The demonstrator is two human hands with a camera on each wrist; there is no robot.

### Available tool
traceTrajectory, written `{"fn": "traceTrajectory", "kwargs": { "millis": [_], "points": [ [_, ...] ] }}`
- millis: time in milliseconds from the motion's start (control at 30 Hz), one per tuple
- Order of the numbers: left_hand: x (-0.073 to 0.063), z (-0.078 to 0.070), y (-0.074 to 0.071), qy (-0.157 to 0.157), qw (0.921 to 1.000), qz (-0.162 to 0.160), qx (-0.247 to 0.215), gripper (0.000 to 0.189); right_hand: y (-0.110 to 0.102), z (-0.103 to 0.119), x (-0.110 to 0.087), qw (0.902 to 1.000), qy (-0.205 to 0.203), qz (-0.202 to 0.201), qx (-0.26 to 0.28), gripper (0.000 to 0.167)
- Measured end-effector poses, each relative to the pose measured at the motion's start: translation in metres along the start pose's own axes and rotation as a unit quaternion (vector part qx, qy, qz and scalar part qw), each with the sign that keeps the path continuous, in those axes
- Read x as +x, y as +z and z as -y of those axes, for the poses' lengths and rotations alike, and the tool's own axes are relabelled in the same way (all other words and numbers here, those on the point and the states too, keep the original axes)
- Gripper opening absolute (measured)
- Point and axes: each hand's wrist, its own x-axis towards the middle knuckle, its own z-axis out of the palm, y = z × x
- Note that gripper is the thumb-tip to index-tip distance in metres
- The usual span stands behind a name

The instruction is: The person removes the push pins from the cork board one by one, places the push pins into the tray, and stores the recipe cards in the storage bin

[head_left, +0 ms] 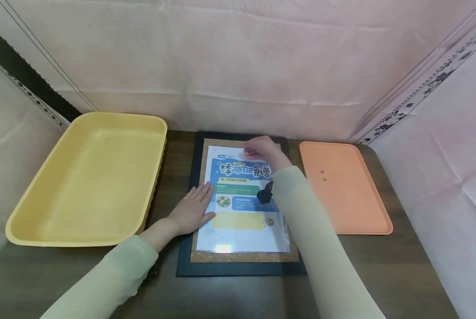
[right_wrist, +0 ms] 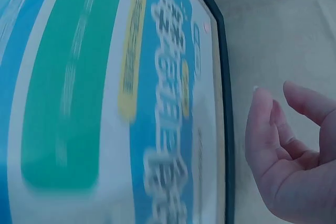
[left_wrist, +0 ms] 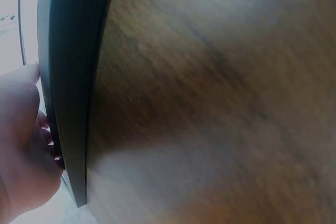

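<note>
Two sleeves [head_left: 102, 279] [head_left: 321, 230], two hands [head_left: 190, 213] [head_left: 265, 150], one sheet [head_left: 241, 240].

A pale cream-green left sleeve [head_left: 104, 279], softly creased, matches the right sleeve [head_left: 321, 235]; a small black, rounded device [head_left: 265, 193] juts from the latter's end

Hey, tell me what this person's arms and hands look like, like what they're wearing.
The left sleeve and right sleeve are long, plain and pale cream. A small black object shows at the right cuff, its details unclear. The left hand and right hand are ungloved.
</note>
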Motion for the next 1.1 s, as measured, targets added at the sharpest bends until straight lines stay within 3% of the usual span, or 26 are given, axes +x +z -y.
{"fn": "traceTrajectory", "kwargs": {
  "millis": [233, 667, 900, 1100],
  "points": [
    [0.000, 0.001, 0.000, -0.003, 1.0000, 0.002, 0.005, 0.074, 0.027, 0.007, 0.013, 0.9994, 0.015, 0.027, 0.019, 0.032],
    [-0.001, -0.003, -0.001, -0.009, 0.9996, 0.011, 0.023, 0.073, 0.057, 0.000, 0.029, 0.9978, 0.043, 0.029, 0.042, 0.026],
    [-0.001, -0.002, 0.005, -0.015, 0.9992, 0.012, 0.034, 0.073, 0.068, 0.001, 0.040, 0.9986, 0.026, 0.026, 0.037, 0.025],
    [-0.001, -0.001, 0.003, -0.015, 0.9990, 0.017, 0.039, 0.074, 0.075, 0.009, 0.043, 0.9997, 0.001, 0.025, -0.009, 0.022]
  ]
}}
